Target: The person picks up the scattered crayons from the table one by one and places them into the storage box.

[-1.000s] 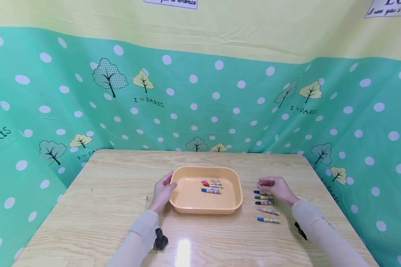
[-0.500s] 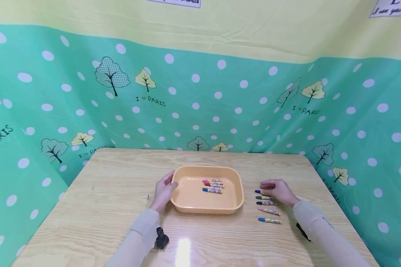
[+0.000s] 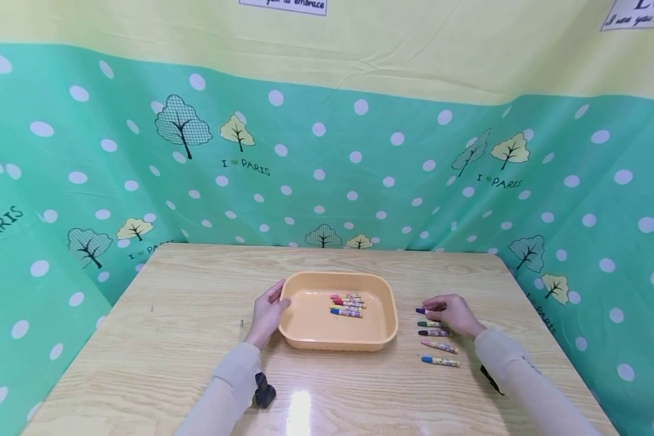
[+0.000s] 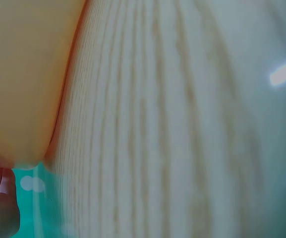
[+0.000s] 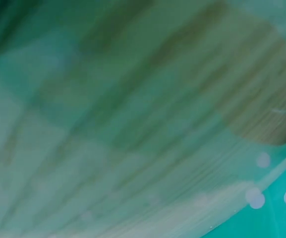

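A peach plastic tray (image 3: 338,346) rests on the table, several crayons (image 3: 349,304) lying together inside it. My left hand (image 3: 266,316) grips the tray's left rim, thumb over the edge and fingers along the outside wall. In the left wrist view, curled fingers of the left hand (image 4: 1,203) show beside the tray wall (image 4: 24,84). To the right of the tray, my right hand (image 3: 455,315) pinches a purple crayon (image 3: 420,310), most of which the fingers hide. Below it lie a green crayon (image 3: 428,324), a black crayon (image 3: 433,333), a pink crayon (image 3: 439,347) and a blue crayon (image 3: 440,361).
The wooden table (image 3: 196,339) ends at a green dotted curtain (image 3: 316,181) hung behind and at both sides. A black wrist-camera mount (image 3: 264,390) sits by the left sleeve. A tiny dark bit (image 3: 242,323) lies left of the tray.
My right hand has lowered its fingers onto the purple crayon, which now sits slightly farther from the green one. The left hand and the tray stay in place.
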The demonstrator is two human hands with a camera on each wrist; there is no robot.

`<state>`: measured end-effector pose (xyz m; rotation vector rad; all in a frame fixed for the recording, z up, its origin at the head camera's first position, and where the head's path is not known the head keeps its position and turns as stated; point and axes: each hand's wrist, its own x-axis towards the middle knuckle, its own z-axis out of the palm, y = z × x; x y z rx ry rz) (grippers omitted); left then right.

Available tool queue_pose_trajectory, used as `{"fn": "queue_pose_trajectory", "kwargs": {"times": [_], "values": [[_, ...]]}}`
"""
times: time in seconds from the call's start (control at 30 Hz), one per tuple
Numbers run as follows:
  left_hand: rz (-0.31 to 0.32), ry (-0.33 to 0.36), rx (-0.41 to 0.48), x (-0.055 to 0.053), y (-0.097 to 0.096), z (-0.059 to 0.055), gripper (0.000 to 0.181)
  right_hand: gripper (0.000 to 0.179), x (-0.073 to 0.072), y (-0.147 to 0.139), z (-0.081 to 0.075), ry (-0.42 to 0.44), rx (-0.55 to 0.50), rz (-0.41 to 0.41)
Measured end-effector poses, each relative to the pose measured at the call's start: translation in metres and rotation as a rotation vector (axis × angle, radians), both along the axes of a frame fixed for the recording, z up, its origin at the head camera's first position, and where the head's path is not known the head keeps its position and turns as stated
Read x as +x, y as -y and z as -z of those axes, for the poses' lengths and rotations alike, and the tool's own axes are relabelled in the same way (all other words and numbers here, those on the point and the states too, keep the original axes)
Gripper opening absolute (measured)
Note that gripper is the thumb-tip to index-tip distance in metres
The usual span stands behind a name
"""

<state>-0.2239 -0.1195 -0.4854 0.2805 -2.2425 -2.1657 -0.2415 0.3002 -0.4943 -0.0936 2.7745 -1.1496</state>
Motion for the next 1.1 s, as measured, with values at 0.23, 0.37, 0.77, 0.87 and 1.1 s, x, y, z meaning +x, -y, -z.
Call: {"fn": "queue_pose_trajectory", "kwargs": {"times": [0.23,0.37,0.77,0.87,1.1], "values": [[-0.002,-0.001,0.0,0.001,-0.001,0.0,0.053,0.029,-0.002,-0.001,-0.011,-0.043,-0.03,-0.012],[-0.006,0.005,0.0,0.001,-0.001,0.0,0.053,0.029,-0.003,0.006,-0.028,-0.095,-0.03,-0.021],[-0.012,0.001,0.006,-0.001,0.0,0.001,0.053,0.037,0.002,0.059,-0.067,-0.063,-0.145,-0.024],[-0.01,-0.005,0.011,-0.001,0.0,0.002,0.054,0.034,0.003,0.075,-0.071,-0.061,-0.158,-0.032],[-0.016,-0.018,0.02,-0.001,-0.001,0.004,0.054,0.027,0.002,0.11,-0.068,-0.044,-0.205,-0.078]]}}
